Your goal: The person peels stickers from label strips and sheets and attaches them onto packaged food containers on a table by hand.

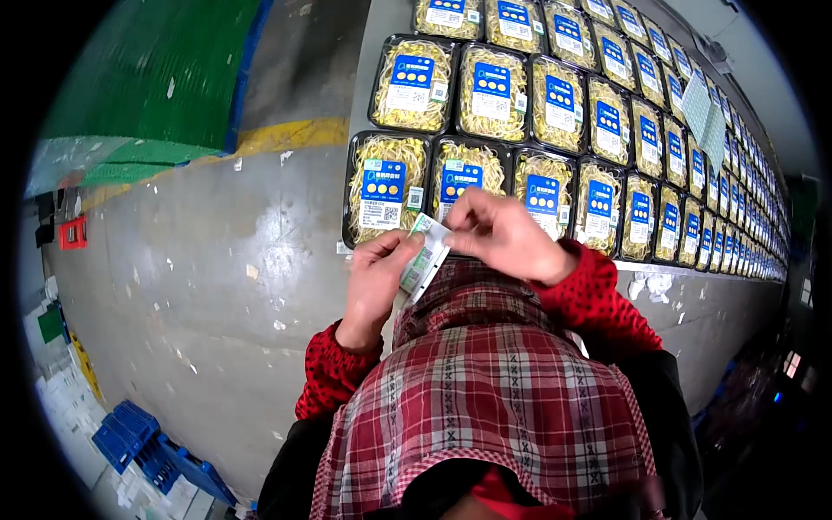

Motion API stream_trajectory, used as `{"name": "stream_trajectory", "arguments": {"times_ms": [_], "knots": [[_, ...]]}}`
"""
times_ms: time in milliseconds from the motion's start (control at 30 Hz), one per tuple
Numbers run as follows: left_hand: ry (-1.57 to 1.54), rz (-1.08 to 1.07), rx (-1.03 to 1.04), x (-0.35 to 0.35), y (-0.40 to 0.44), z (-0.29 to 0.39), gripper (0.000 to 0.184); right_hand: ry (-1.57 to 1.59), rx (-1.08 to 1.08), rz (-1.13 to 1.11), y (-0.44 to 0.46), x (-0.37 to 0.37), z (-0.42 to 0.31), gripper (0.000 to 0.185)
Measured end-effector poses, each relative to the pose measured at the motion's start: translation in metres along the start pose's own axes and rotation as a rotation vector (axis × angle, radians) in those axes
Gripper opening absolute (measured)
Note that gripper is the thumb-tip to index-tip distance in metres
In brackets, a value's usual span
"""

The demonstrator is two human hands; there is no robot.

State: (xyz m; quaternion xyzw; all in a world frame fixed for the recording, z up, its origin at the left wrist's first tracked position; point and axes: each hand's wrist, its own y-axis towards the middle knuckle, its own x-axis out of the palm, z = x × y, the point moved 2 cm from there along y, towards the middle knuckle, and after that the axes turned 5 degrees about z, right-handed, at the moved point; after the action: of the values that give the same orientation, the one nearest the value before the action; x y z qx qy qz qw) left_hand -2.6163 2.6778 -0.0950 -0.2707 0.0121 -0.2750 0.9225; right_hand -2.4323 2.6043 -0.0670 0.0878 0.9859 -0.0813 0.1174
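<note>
My left hand (pixel 374 276) is closed on a small sheet of labels (pixel 423 260), white and green with printed codes, held between thumb and fingers. At the sheet's upper right edge, the thumb and forefinger of my right hand (pixel 503 238) are pinched together on it. Whether a single label has come loose between them is hidden. Just beyond my hands are black trays of bean sprouts under clear wrap, with blue and white labels. The nearest tray (pixel 356 195) on the left also bears a small green-and-white sticker (pixel 415 198). My right hand partly covers the tray beside it (pixel 496 163).
Rows of similar sprout trays (pixel 568 104) cover the table to the right and away from me. A pale green sheet (pixel 704 117) lies across some of them. Green crates (pixel 165 78) stand at the left, blue pallets (pixel 130 433) at lower left. Paper scraps litter the floor (pixel 217 286).
</note>
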Motion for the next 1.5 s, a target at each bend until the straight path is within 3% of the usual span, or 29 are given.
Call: {"name": "stream_trajectory", "arguments": {"times_ms": [100, 267, 400, 467, 600, 700, 800, 933, 1000, 1100, 1200, 1333, 1433, 1500], "knots": [[-0.053, -0.090, 0.038, 0.008, 0.000, 0.000, 0.013, 0.243, 0.086, -0.040, -0.010, 0.001, -0.004, 0.019], [0.043, -0.232, 0.032, 0.017, 0.000, 0.005, 0.011, 0.223, 0.004, 0.004, -0.019, -0.009, -0.007, 0.019], [-0.010, -0.296, 0.024, 0.025, -0.002, 0.010, 0.011, 0.256, 0.105, 0.128, -0.025, -0.019, -0.005, 0.011], [0.037, -0.312, 0.048, 0.026, 0.000, 0.008, 0.011, -0.355, -0.387, 0.318, -0.030, -0.023, -0.019, 0.012], [0.063, -0.361, 0.162, 0.038, -0.005, 0.014, 0.010, -0.452, -0.425, 0.299, -0.037, -0.021, -0.026, 0.013], [0.264, -0.441, 0.392, 0.041, -0.006, 0.021, 0.012, -0.422, -0.401, 0.238, -0.039, -0.023, -0.024, 0.011], [0.398, -0.471, 0.441, 0.039, -0.007, 0.024, 0.010, -0.335, -0.342, 0.151, -0.038, -0.026, -0.020, 0.009], [0.440, -0.517, 0.413, 0.041, -0.008, 0.030, 0.010, -0.125, -0.251, 0.101, -0.036, -0.029, -0.017, 0.006], [0.270, -0.512, 0.266, 0.040, -0.008, 0.027, 0.009, -0.078, -0.144, 0.065, -0.036, -0.033, -0.022, 0.006], [0.433, -0.522, 0.379, 0.043, -0.008, 0.032, 0.009, -0.191, -0.261, 0.058, -0.037, -0.030, -0.022, 0.007], [0.540, -0.562, 0.364, 0.044, -0.009, 0.037, 0.009, -0.329, -0.332, 0.042, -0.035, -0.030, -0.021, 0.007], [0.411, -0.516, 0.406, 0.044, -0.007, 0.031, 0.008, -0.237, -0.229, 0.019, -0.035, -0.032, -0.022, 0.006], [0.409, -0.544, 0.351, 0.042, -0.008, 0.029, 0.009, -0.426, -0.405, 0.042, -0.039, -0.027, -0.021, 0.009], [0.565, -0.579, 0.339, 0.043, -0.007, 0.029, 0.011, -0.489, -0.411, 0.052, -0.040, -0.022, -0.018, 0.010]]}}
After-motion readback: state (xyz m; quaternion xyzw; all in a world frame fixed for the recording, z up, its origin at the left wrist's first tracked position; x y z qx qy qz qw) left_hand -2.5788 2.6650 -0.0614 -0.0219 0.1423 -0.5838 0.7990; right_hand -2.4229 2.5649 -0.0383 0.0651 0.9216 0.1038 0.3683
